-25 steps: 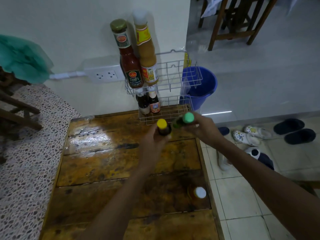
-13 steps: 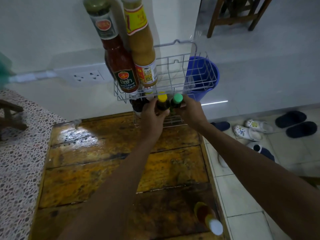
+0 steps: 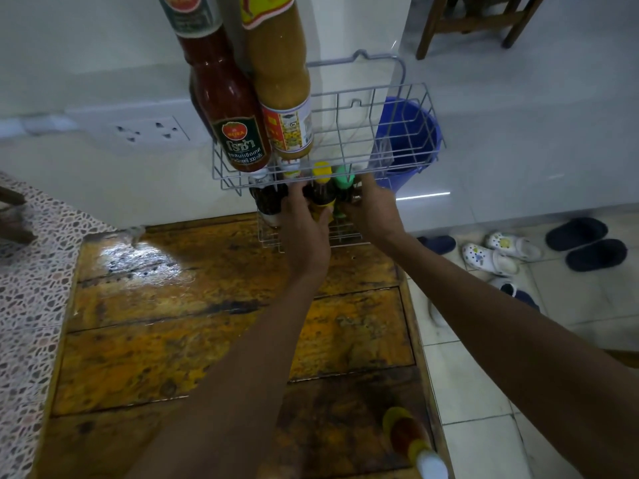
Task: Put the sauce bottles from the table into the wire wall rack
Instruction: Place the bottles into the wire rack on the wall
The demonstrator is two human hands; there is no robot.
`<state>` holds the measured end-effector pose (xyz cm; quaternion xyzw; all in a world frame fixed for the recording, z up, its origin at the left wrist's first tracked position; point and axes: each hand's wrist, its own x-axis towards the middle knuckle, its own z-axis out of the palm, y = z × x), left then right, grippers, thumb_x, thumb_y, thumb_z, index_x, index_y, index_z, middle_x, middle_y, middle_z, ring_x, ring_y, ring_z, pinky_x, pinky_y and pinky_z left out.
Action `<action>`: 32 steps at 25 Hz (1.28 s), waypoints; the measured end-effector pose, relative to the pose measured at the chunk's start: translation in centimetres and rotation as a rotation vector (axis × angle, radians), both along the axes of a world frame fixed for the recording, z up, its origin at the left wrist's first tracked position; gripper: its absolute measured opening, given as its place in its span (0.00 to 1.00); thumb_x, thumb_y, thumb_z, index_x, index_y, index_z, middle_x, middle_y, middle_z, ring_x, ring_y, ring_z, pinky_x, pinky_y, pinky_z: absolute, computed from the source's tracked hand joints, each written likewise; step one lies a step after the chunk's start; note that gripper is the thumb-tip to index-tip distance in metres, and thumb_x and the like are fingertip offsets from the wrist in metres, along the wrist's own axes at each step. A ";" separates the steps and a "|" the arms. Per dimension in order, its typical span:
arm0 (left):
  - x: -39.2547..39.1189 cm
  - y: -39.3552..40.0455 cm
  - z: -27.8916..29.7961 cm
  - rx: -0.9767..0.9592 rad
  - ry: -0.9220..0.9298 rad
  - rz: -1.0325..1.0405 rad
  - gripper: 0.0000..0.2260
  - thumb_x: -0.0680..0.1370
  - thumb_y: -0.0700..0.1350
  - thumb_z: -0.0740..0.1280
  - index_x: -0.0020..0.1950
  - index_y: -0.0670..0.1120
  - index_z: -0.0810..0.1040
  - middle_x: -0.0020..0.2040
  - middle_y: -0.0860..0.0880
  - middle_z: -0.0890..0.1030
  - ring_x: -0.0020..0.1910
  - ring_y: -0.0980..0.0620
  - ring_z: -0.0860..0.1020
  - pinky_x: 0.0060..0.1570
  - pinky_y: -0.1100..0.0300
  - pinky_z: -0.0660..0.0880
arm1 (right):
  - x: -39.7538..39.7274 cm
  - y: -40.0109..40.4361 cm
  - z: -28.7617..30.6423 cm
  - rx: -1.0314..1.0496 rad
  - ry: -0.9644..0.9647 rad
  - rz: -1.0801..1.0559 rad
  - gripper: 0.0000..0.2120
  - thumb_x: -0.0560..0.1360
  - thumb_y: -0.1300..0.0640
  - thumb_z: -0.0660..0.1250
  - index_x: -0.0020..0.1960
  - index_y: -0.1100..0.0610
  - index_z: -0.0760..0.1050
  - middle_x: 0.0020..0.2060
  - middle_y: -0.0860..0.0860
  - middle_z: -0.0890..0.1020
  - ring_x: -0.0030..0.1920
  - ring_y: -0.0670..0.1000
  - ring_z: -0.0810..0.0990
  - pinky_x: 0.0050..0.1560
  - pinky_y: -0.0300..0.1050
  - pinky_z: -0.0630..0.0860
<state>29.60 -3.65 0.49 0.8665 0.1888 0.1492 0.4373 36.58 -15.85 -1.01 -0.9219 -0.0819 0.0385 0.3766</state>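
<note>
My left hand [image 3: 304, 223] grips a dark bottle with a yellow cap [image 3: 323, 188], held at the lower shelf of the wire wall rack [image 3: 397, 98]. Beside it my right hand [image 3: 371, 210] holds a green-capped bottle [image 3: 343, 181] at the same shelf. Two dark bottles [image 3: 269, 202] stand in the lower shelf to the left. A red sauce bottle [image 3: 228, 108] and a tan sauce bottle [image 3: 281, 95] stand in the upper shelf. One white-capped orange bottle [image 3: 411, 440] stands on the wooden table [image 3: 166, 333] near its right front edge.
A white socket strip [image 3: 145, 129] runs along the wall left of the rack. A blue bucket [image 3: 415, 136] sits on the floor behind the rack. Slippers and white clogs [image 3: 498, 250] lie on the tiles to the right. A terrazzo surface [image 3: 31, 271] borders the table's left.
Both hands carried their bottles forward from above the table up to the rack's lower shelf. The view has moved closer to the rack.
</note>
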 end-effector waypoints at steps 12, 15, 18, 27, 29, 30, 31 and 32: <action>1.1 0.8 -2.5 0.043 0.151 0.075 0.06 0.81 0.44 0.70 0.54 0.43 0.84 0.52 0.43 0.85 0.54 0.43 0.82 0.54 0.48 0.79 | -0.4 -0.5 -0.8 0.007 -0.099 -0.006 0.23 0.75 0.59 0.74 0.66 0.60 0.69 0.58 0.57 0.83 0.56 0.56 0.84 0.53 0.53 0.83; 1.2 1.1 -3.1 0.141 0.221 0.112 0.07 0.79 0.49 0.72 0.54 0.48 0.87 0.52 0.47 0.87 0.56 0.43 0.82 0.64 0.43 0.74 | -0.3 -0.2 -0.7 0.008 -0.065 -0.029 0.24 0.74 0.58 0.75 0.66 0.59 0.69 0.59 0.56 0.83 0.56 0.55 0.84 0.53 0.54 0.83; 1.4 1.0 -3.4 0.215 0.226 0.145 0.07 0.77 0.51 0.75 0.51 0.51 0.88 0.48 0.50 0.88 0.53 0.45 0.83 0.67 0.47 0.70 | -0.2 -0.3 -0.8 0.026 -0.053 -0.041 0.23 0.74 0.58 0.75 0.65 0.59 0.70 0.59 0.56 0.83 0.56 0.55 0.84 0.53 0.54 0.83; 1.8 0.6 -4.0 0.238 0.292 0.205 0.08 0.76 0.55 0.74 0.45 0.52 0.87 0.45 0.53 0.87 0.51 0.47 0.83 0.71 0.42 0.59 | 0.1 0.0 -1.3 0.033 -0.044 -0.077 0.21 0.73 0.57 0.77 0.61 0.58 0.73 0.57 0.55 0.83 0.56 0.54 0.82 0.54 0.53 0.82; 1.8 0.6 -3.8 0.228 0.290 0.205 0.07 0.76 0.55 0.74 0.44 0.52 0.87 0.45 0.52 0.87 0.50 0.47 0.83 0.71 0.41 0.60 | 0.2 0.0 -1.3 0.032 -0.032 -0.082 0.21 0.72 0.57 0.77 0.61 0.58 0.73 0.57 0.55 0.83 0.56 0.54 0.83 0.54 0.53 0.82; 1.7 0.6 -3.7 0.215 0.289 0.200 0.07 0.76 0.54 0.74 0.44 0.52 0.87 0.45 0.52 0.87 0.51 0.46 0.82 0.71 0.40 0.59 | 0.2 0.0 -1.4 0.036 -0.028 -0.082 0.21 0.72 0.57 0.77 0.61 0.58 0.73 0.57 0.55 0.83 0.56 0.54 0.83 0.55 0.52 0.82; 1.7 0.7 -3.6 0.193 0.292 0.188 0.07 0.77 0.54 0.74 0.44 0.52 0.87 0.45 0.52 0.87 0.51 0.45 0.82 0.72 0.39 0.59 | 0.3 0.0 -1.4 0.040 -0.023 -0.081 0.21 0.72 0.57 0.77 0.62 0.58 0.74 0.57 0.55 0.83 0.56 0.54 0.83 0.55 0.51 0.82; 1.6 0.8 -3.3 0.165 0.300 0.170 0.07 0.77 0.53 0.73 0.45 0.51 0.87 0.46 0.51 0.87 0.52 0.45 0.82 0.73 0.38 0.60 | 0.4 0.0 -1.4 0.043 -0.015 -0.078 0.22 0.73 0.57 0.77 0.62 0.58 0.74 0.57 0.55 0.83 0.56 0.54 0.83 0.55 0.51 0.82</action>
